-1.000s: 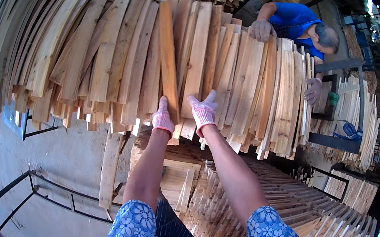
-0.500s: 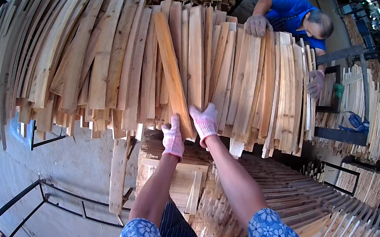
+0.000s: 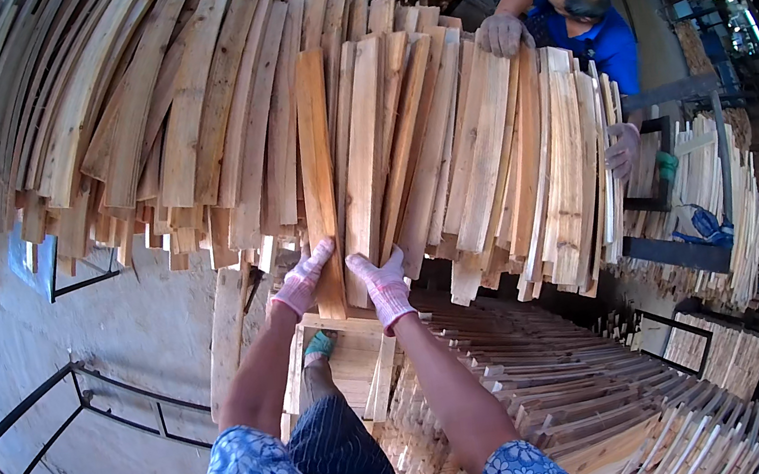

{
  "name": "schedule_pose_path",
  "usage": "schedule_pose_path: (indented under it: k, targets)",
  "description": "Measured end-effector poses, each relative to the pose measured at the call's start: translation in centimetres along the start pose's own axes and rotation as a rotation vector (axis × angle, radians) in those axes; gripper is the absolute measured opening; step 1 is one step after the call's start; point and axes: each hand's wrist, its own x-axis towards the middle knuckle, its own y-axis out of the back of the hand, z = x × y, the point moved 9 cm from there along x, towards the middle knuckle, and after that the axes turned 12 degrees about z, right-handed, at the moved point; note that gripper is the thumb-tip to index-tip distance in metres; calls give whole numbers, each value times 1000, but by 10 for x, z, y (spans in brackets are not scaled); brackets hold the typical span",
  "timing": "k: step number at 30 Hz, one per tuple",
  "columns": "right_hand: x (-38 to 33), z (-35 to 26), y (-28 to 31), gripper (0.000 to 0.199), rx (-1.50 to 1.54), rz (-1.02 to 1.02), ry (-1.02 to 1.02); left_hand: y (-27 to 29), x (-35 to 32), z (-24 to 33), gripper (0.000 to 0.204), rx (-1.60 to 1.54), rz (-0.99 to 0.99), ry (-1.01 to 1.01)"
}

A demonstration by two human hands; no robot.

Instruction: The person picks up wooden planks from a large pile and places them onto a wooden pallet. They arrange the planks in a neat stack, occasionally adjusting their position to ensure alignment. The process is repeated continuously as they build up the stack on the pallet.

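A long row of rough wooden planks (image 3: 216,113) stands side by side across the upper half, near ends toward me. My left hand (image 3: 306,278), in a pinkish-white knit glove, grips the near end of an orange-tinted plank (image 3: 320,176) at its left edge. Just to the right, my right hand (image 3: 382,282), gloved alike, is closed on the near end of a paler plank (image 3: 363,154). Both planks jut toward me, beyond those around them. The fingers behind the wood are partly hidden.
Across the row at the right, a co-worker in a blue shirt (image 3: 605,45) rests grey-gloved hands on the planks. More stacked strips (image 3: 568,386) lie below right. A black metal frame (image 3: 126,409) stands on the concrete floor (image 3: 93,338) at the left. Scrap wood is heaped behind.
My hands have drawn toward me and left, and the two planks slid out with them. My right hand has shifted onto the paler plank's end. The co-worker's head has moved up and left.
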Motion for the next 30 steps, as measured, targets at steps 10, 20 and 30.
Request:
schedule_pose_path:
  k: [10,20,30]
  targets:
    - [-42,-4,50,115,247,-208,-39,-38,-116,36,96,228,-91,109]
    - [-123,-32,85,118,347,-572,-28,-30,-145,12,82,-394,-184,356]
    - [-159,-35,93,114,364,-377,47,-33,-214,45,74,-128,-159,193]
